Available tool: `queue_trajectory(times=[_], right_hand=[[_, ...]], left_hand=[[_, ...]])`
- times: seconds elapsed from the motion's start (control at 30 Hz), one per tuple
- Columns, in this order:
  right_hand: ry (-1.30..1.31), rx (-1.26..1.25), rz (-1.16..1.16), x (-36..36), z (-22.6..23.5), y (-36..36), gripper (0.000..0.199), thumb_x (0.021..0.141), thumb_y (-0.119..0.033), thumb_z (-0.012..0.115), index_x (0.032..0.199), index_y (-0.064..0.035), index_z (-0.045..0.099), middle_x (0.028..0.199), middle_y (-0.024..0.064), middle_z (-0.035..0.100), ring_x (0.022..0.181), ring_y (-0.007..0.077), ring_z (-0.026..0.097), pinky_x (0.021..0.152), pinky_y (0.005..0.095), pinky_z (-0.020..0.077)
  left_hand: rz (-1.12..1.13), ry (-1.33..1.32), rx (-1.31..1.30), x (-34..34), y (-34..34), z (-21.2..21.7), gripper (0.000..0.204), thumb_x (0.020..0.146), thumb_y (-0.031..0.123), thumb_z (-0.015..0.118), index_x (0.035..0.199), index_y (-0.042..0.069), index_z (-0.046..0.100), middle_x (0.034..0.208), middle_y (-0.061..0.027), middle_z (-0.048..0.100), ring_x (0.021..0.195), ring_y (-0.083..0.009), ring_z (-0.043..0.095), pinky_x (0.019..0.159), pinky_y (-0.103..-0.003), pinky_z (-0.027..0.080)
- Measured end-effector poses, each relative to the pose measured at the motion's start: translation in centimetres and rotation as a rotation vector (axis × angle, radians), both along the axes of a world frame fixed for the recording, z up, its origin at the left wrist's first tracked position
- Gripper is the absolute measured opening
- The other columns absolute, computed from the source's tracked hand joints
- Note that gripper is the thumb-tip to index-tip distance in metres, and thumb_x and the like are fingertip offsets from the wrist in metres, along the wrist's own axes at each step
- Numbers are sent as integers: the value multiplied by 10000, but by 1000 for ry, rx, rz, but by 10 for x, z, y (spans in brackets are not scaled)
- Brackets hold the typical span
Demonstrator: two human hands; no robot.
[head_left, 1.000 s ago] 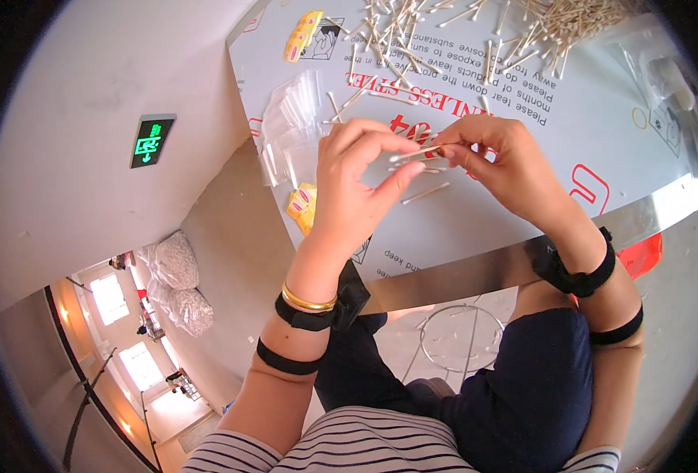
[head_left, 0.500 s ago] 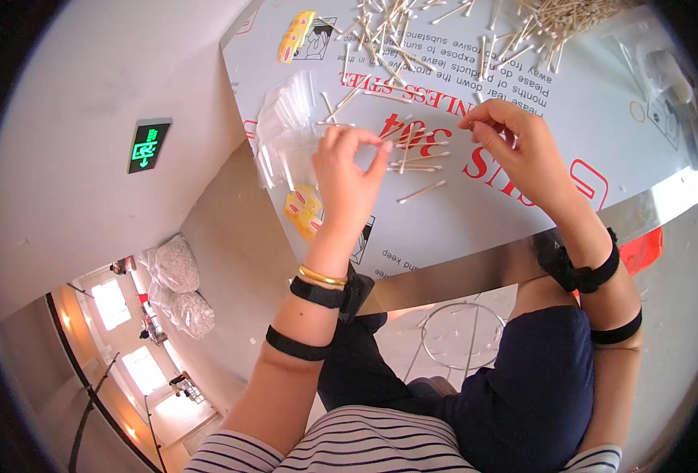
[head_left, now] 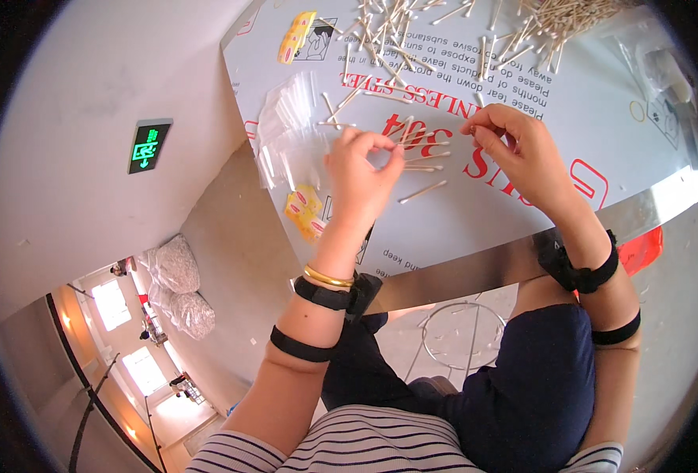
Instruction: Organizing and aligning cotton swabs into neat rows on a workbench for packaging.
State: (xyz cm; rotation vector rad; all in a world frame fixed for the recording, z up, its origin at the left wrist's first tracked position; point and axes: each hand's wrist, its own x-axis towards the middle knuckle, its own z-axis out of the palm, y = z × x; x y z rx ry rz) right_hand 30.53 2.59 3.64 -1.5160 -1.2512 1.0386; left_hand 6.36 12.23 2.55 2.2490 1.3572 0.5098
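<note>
— Steel-grey tabletop (head_left: 601, 102), film-covered with red lettering: what are the two hands doing on it?

— The left hand (head_left: 361, 177) hovers near the tabletop's left edge, fingers curled with thumb and forefinger pinched together; whether anything thin sits in that pinch, I cannot tell. The right hand (head_left: 522, 154) is at mid-table, fingertips closed narrowly on what looks like one cotton swab (head_left: 475, 126).

— And the loose swabs?

— A few cotton swabs (head_left: 424, 169) lie flat between the hands, just beside the left fingertips. A dense heap of swabs (head_left: 554, 20) fills the far right corner, with a looser scatter (head_left: 388, 31) along the far edge.

— Anything by the left hand?

— A pile of small clear plastic bags (head_left: 290, 134) at the left edge, touching or nearly touching the left hand. Yellow stickers (head_left: 303, 209) lie near the front left corner.
</note>
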Motion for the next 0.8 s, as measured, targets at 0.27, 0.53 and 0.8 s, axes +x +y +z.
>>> queue_trajectory(times=[0.27,0.53,0.8], right_hand=[[-25,83,8,-4,1,-1,147,967,-65,610,1001,46,699,832,140,698,664,193,628,651,333,520],[-10,100,25,-4,-1,-2,136,967,-54,605,1008,39,694,849,136,685,675,200,612,647,334,514],[6,30,40,-6,5,-4,135,968,-52,611,1014,48,689,888,139,686,697,196,604,666,331,511]], left_hand=[[-197,190,154,-1,54,11,55,833,121,785,877,121,753,907,-26,659,892,-218,620,825,-373,443],[-52,-154,-208,-43,84,22,269,849,27,734,1069,179,760,1138,-25,703,1058,-244,615,1010,-402,408],[-444,414,191,-53,120,36,550,794,57,794,1296,225,646,1357,22,585,1253,-267,519,1058,-433,390]])
